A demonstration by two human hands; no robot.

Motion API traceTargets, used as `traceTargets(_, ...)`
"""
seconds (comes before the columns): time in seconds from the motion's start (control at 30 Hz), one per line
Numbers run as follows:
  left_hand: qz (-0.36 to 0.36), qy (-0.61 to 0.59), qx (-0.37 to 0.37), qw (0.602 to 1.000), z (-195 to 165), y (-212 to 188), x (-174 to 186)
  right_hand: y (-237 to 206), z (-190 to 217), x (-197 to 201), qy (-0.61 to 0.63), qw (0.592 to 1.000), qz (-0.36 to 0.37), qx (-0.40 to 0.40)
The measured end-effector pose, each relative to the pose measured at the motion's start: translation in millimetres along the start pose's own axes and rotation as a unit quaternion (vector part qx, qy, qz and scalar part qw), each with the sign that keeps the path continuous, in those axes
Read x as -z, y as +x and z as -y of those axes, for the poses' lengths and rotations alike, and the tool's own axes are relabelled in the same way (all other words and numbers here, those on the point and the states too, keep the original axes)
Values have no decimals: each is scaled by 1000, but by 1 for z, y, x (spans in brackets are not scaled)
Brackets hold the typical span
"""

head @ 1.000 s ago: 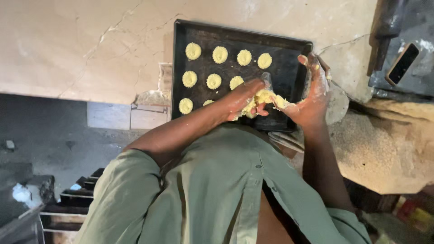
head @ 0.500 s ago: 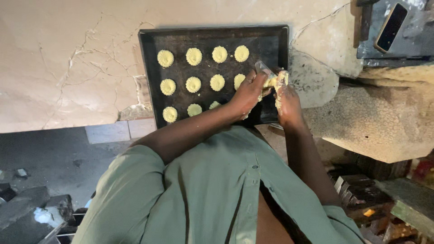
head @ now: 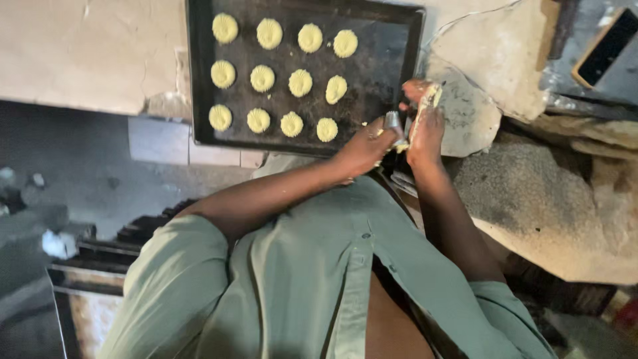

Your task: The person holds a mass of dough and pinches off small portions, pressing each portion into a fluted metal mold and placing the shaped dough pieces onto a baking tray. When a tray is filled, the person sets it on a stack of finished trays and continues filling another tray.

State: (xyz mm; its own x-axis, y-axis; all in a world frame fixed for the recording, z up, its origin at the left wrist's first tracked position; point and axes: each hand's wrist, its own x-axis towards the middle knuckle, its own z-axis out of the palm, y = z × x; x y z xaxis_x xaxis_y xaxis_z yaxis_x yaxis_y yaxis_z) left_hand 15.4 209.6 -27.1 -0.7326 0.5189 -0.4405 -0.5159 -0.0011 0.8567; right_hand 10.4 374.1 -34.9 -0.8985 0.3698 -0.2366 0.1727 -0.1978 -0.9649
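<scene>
the left hand (head: 364,147) grips a metal nozzle (head: 393,123) at the tip of a piping bag (head: 425,106); the right hand (head: 425,129) is closed round the bag, dough smeared on its fingers; both hover over the near right corner of a dark tray (head: 392,53); twelve pale piped cookies (head: 300,83) sit in three rows on it; the tray rests on a cracked counter (head: 86,53); a phone (head: 608,46) lies at far right.

The person wears a sage-green short-sleeved shirt (head: 292,279) with a buttoned front placket. Both forearms are bare. Pale dough smears the right hand (head: 425,129).
</scene>
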Motion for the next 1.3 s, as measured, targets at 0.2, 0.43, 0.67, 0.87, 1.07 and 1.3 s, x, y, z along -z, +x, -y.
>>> traceTargets(0.2,-45,-277,67,958,20,-52,90,8,-24,-3,-216,943,56,245)
traceTargets(0.43,-229,-290,13,929,-3,-97,151,9,-23,-60,-506,798,211,252)
traceTargets(0.67,-139,-384,-13,913,-35,-67,193,18,11,-102,-667,681,185,239)
traceTargets(0.87,-87,-295,26,951,-50,-30,223,52,-21,-148,-616,695,291,230)
traceTargets(1.07,-23,-319,82,944,-27,16,239,59,31,-153,-476,850,194,116)
traceTargets(1.3,32,-376,252,891,21,45,154,39,51,-158,-545,781,286,105)
